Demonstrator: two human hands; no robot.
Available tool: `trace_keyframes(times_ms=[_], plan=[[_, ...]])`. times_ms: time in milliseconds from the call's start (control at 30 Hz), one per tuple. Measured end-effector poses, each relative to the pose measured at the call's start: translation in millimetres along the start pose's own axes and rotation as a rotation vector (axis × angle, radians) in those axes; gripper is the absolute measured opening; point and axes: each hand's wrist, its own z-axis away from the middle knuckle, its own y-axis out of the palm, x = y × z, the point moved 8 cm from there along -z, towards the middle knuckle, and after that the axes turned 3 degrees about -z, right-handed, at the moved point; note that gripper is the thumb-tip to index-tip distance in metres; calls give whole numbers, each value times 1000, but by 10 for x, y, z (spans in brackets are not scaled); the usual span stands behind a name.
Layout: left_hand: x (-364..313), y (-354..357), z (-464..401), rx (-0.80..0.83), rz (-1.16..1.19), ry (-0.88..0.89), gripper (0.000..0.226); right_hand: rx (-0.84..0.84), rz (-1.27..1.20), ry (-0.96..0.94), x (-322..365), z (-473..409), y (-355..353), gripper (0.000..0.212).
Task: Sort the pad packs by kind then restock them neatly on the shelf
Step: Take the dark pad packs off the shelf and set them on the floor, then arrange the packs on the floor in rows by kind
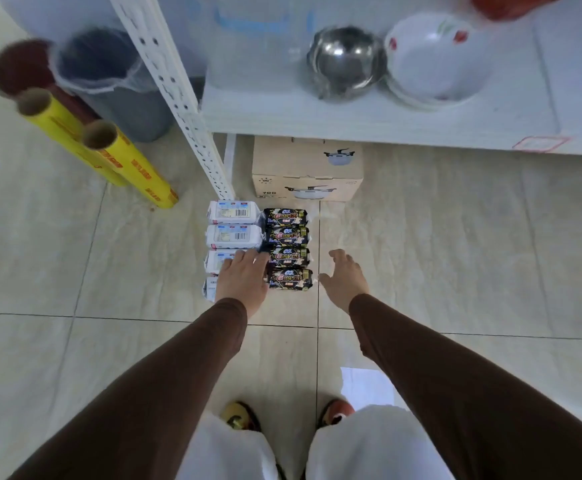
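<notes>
Print on the pad packs is reading too small; left hand (242,278) is covering the two nearest white packs (233,225), fingers straight and lying flat on them. Black packs (287,249) are sitting in a column touching the white column on the tiled floor (455,254). Right hand (345,280) is hovering just beside them, fingers spread, holding nothing. Cardboard box (306,169) is standing behind, under the shelf (369,124); top of frame is blurring.

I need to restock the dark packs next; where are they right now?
The black pad packs lie in a column of four on the floor, directly right of the white pad packs, before the cardboard box.
</notes>
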Motion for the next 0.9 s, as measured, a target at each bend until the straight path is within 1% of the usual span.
trace_keyframes(times_ms=[100, 233, 367, 533, 700, 800, 900], plan=[[-114, -795, 245, -14, -31, 5, 51, -4, 28, -31, 368, 474, -584, 53], [-346, -1905, 507, -60, -25, 21, 54, -70, -8, -60, 876, 1067, -1482, 52], [-673, -2970, 722, -137, 0, 88, 54, -192, -57, -117, 1379, 1619, -2389, 51], [-1091, -4115, 867, -290, 37, 193, 55, -366, -116, -215, 1858, 2195, -3402, 49], [-1611, -4952, 990, -433, 91, 261, 49, -533, -84, -288, 2004, 2593, -4256, 49], [-1941, -5257, 965, -485, 121, 280, 48, -571, -49, -327, 1948, 2665, -4685, 49], [-2323, -5487, 873, -527, 106, 278, 50, -603, 11, -407, 1848, 2679, -5156, 50]])
